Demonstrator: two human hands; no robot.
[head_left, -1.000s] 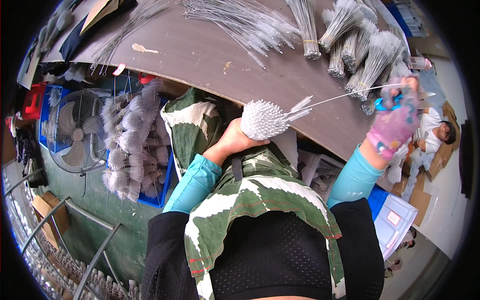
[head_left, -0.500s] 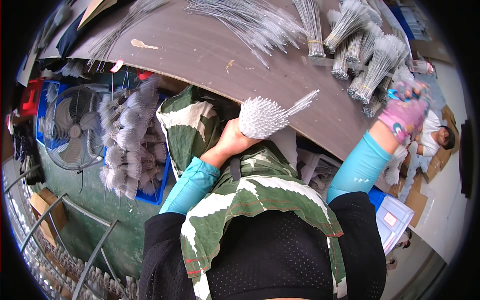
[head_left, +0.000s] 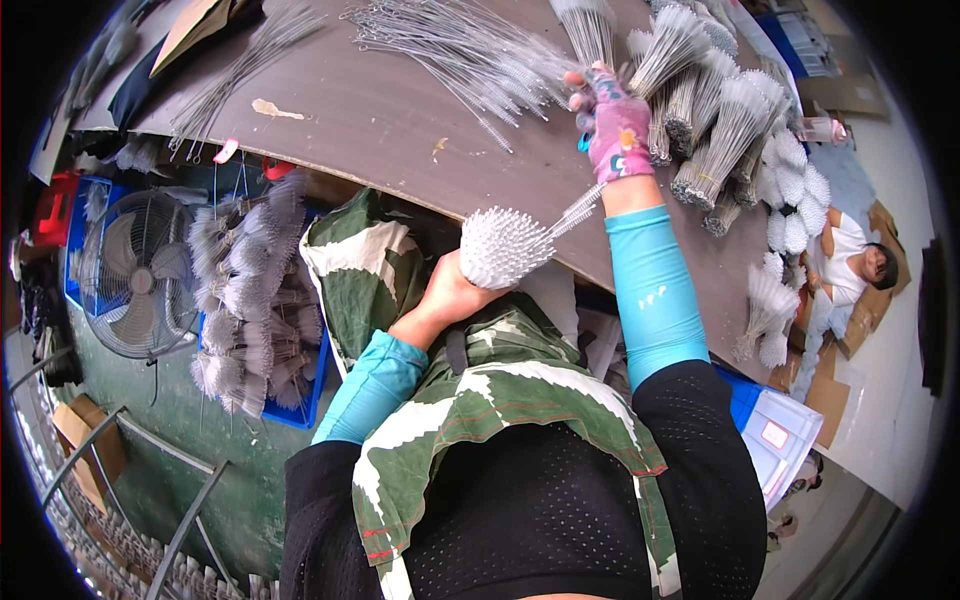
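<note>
The broad brown table (head_left: 330, 130) ran across the view, its near edge slanting down toward the right. Below that edge, a green-and-white camouflage fabric apron (head_left: 500, 390) covered the person's front. Left of the apron, a blue plastic crate (head_left: 316, 385) stood beneath the table's near edge, heaped with white-bristled brush bundles (head_left: 250, 290). Farther left was a round grey metal-caged fan (head_left: 143, 278).

On the table, a spread of loose grey wire brushes (head_left: 470, 60) lay well back from the near edge, several tips pointing toward it. To its right, tied bundles of grey wire brushes (head_left: 735, 120) were piled close together toward the table's right edge.

The rounded bundle of white-tipped brushes (head_left: 503, 248) was at the middle of the table's near edge, its bristled tips turned upward toward the camera. The bare left hand (head_left: 455, 295) was closed around its lower left side. The right hand (head_left: 612, 130), in a pink patterned glove, reached over the table between the loose spread and the tied bundles, its fingers partly bent; whether it had hold of anything could not be told.

A few slender brushes (head_left: 577, 212) jutted from the rounded bundle toward the right wrist. A small blue object (head_left: 584, 143) showed beside the right palm, its kind unclear.
</note>
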